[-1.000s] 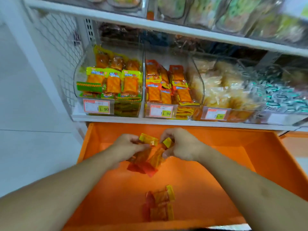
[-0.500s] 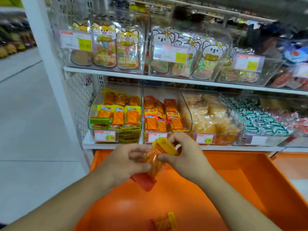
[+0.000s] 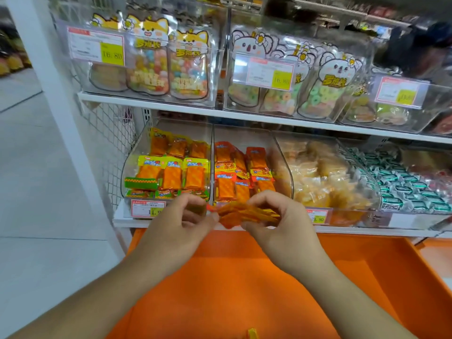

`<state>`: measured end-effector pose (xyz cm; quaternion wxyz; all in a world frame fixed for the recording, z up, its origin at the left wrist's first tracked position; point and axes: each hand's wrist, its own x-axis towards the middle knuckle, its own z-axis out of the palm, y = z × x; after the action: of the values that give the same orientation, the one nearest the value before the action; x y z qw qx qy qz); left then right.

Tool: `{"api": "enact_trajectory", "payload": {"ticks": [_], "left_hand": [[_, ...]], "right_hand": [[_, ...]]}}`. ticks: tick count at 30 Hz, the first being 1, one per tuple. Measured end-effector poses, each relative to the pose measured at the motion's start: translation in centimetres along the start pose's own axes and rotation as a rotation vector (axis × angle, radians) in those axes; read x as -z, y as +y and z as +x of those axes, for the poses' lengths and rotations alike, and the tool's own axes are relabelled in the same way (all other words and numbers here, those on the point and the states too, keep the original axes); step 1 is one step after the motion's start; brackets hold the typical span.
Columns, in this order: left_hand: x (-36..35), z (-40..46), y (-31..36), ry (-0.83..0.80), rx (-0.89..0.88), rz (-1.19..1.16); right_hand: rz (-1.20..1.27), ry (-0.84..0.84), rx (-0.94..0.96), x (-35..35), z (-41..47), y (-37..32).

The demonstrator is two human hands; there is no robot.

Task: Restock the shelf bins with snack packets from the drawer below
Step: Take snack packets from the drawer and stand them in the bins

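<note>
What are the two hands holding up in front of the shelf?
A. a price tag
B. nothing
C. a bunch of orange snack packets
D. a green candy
C: the left hand and right hand both grip a bunch of orange snack packets between them.

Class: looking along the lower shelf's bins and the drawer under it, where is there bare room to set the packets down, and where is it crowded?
Bare room: the orange drawer floor between the forearms and its right wall, and the upper back of the red-packet bin. Crowded: the pale-snack bin and the green-wrapper bin, heaped to their fronts. Both hands hold the packets.
</note>
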<state>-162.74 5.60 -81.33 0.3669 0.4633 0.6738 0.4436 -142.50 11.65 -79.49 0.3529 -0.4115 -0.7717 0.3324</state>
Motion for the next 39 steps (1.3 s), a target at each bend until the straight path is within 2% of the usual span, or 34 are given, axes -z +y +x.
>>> {"api": "enact_trajectory", "payload": {"ticks": [2, 3, 5, 9, 12, 17, 20, 26, 30, 35, 39], "left_hand": [[-0.3, -0.2, 0.5, -0.143, 0.213, -0.397], [-0.3, -0.3, 0.6, -0.170, 0.247, -0.528], [-0.3, -0.3, 0.3, -0.123, 0.210, -0.588], [0.5, -0.1, 0.1, -0.041, 0.139, -0.527], [1.1, -0.1, 0.1, -0.013, 0.035, -0.430], [0.7, -1.1, 0.4, -0.067, -0.062, -0.338], [0.2, -1.5, 0.3, -0.090, -0.097, -0.322], [0.4, -1.1, 0.0, -0.064, -0.082, -0.405], [0.6, -0.6, -0.3, -0.058, -0.080, -0.384], [0.0, -0.7, -0.4, -0.055, -0.095, -0.301], [-0.6, -1.0, -0.5, -0.101, -0.062, -0.326]], "right_hand": [[-0.092, 0.013, 0.163, -0.6, -0.3, 0.2], [-0.135, -0.002, 0.243, -0.9, -0.5, 0.3], [-0.199, -0.044, 0.354, -1.6, -0.8, 0.5], [-0.262, -0.176, 0.360, -1.6, -1.3, 0.0], [-0.155, -0.268, 0.228, -1.0, -2.1, -1.1], [0.081, 0.010, 0.057, -1.6, -2.0, -0.9], [0.275, -0.057, -0.123, -1.9, -1.6, -1.0], [0.359, 0.088, -0.195, -1.6, -0.9, 0.0], [0.469, 0.084, -0.215, -1.0, -0.7, 0.0], [0.475, 0.078, -0.190, -1.8, -0.7, 0.4], [0.295, 0.072, -0.168, -3.0, -1.3, 0.3]]}}
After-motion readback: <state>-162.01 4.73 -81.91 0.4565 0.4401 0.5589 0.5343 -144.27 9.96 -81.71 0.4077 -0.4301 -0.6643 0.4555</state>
